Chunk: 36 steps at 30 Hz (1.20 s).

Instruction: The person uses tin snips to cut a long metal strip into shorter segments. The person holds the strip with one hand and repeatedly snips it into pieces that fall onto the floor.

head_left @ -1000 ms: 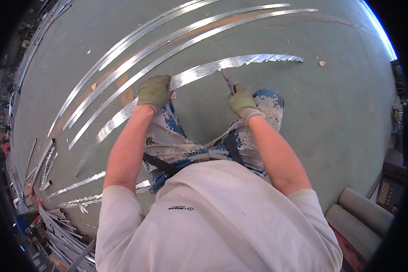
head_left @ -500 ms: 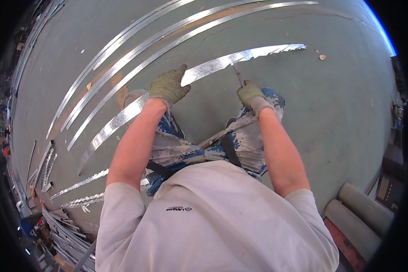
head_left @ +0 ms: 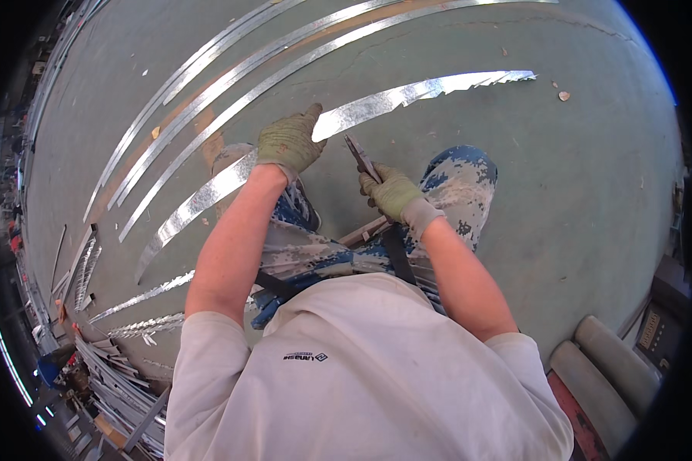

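A long, shiny sheet-metal strip (head_left: 369,110) runs from lower left to upper right across my front. My left hand (head_left: 291,142), in a worn green work glove, is closed round the strip near its middle. Beyond that hand, the strip's right part has a row of notches and small bent tabs along its lower edge. My right hand (head_left: 392,192), gloved too, grips a pair of tin snips (head_left: 357,152) by the handles. Their tips point up toward the plain stretch of strip beside my left hand, apart from the metal. The handles are mostly hidden by the glove.
Several long metal strips (head_left: 231,115) lie on the green floor beyond my left hand. Jagged strips (head_left: 148,326) and a heap of metal profiles (head_left: 123,384) are at the lower left. Grey rolls (head_left: 603,384) stand at the lower right. My bent knees (head_left: 461,177) flank the work.
My right hand has drawn the tin snips away from the strip's notched edge, moving left and nearer to me. My left hand keeps hold of the strip. The view has shifted slightly.
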Motion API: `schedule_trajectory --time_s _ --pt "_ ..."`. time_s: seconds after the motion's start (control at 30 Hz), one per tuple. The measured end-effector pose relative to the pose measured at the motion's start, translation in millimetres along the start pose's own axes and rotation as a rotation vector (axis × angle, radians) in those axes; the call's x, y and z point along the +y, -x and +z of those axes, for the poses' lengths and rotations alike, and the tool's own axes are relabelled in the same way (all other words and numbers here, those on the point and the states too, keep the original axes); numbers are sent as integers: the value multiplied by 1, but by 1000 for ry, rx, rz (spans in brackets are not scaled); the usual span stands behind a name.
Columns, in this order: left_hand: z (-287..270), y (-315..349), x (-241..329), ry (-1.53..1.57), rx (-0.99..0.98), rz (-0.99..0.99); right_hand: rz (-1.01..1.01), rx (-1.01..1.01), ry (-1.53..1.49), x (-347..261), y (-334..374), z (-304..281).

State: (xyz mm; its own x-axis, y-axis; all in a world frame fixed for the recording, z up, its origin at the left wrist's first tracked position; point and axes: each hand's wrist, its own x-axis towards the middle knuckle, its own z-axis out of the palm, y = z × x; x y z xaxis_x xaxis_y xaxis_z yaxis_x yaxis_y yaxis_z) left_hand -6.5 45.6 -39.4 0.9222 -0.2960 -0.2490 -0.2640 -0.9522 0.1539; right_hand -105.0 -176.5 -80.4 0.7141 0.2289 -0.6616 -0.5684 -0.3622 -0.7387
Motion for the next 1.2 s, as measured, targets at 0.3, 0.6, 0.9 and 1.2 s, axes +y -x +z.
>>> schedule_trajectory --time_s 0.3,0.6,0.9,1.2 --pt "1 -1 1 11 0 -13 -109 95 95 20 -28 8" --pt "0 0 2 14 -23 -14 -102 90 103 16 -28 5" --pt "-10 -1 7 -13 -94 -27 -116 83 91 22 -32 6" --pt "-3 -2 2 -6 -63 -24 101 12 -73 -16 -9 1"
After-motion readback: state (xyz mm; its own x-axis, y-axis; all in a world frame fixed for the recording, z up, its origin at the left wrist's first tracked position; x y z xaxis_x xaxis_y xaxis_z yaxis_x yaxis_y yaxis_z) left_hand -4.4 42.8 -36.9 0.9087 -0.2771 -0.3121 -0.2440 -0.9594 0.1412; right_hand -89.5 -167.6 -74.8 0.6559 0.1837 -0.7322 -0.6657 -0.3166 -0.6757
